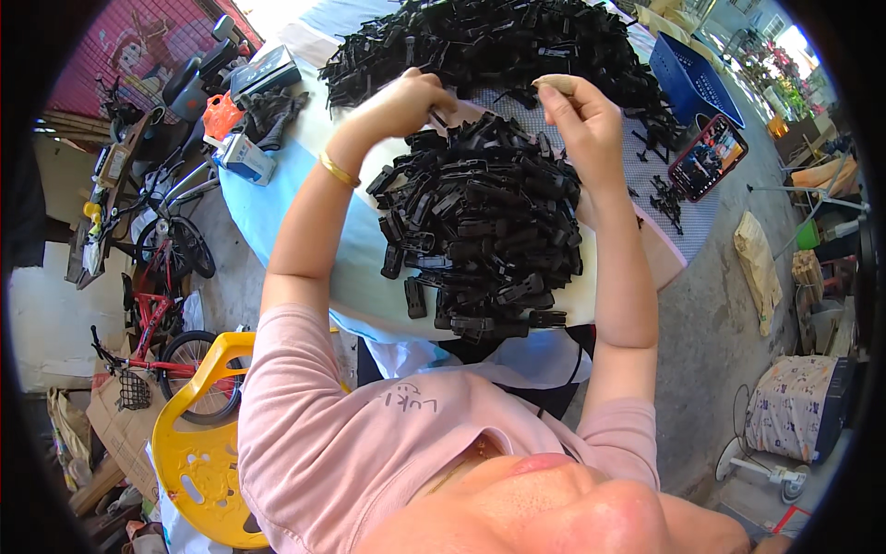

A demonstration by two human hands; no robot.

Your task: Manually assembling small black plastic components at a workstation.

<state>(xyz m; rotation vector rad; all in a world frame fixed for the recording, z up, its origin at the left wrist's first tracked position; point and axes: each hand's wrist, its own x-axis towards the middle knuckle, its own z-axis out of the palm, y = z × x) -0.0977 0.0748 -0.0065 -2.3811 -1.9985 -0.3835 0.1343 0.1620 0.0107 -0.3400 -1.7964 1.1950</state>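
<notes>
My left hand (413, 100), with a yellow bangle at the wrist, is curled above the left side of the near pile. A small black plastic piece (439, 118) shows under its bent fingers. Across from it, my right hand (587, 118) has thumb and forefinger pinched together, with a pale cover on a fingertip. What that pinch holds is too small to make out. Between my forearms lies a pile of black plastic clip-like pieces (489, 208). Beyond both hands spreads a bigger heap of black plastic parts (498, 46).
A phone (708, 157) leans at the table's right, near scattered small black parts (666, 201). Behind it stands a blue crate (692, 78). To the left are a small carton (245, 159) and dark gloves (269, 118). A yellow chair (203, 466) stands at my left.
</notes>
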